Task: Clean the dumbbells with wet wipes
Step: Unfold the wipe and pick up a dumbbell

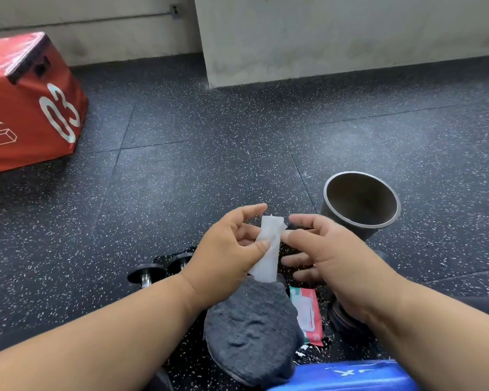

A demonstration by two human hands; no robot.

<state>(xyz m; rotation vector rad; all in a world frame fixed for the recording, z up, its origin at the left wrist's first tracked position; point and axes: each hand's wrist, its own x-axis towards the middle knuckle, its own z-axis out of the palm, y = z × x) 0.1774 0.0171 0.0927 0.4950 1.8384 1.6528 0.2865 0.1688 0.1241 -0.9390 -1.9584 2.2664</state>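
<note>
Beside the wipe pack [308, 314], we note left hand [226, 249] pinching a folded wet wipe [267, 246], right hand [322, 249] spread empty; unfolding risks a drop.

This is a gym, down at floor level. The floor [209, 142] is black rubber tiling flecked with white, laid in big squares with seams showing. A red padded jump box [26, 108] marked "03" sits off to the left against a bare concrete wall [322, 32]. Two dumbbells [158, 270] with black heads and steel handles lie side by side on the rubber. A blue pad [350, 376] with white lettering shows at the bottom edge.
</note>
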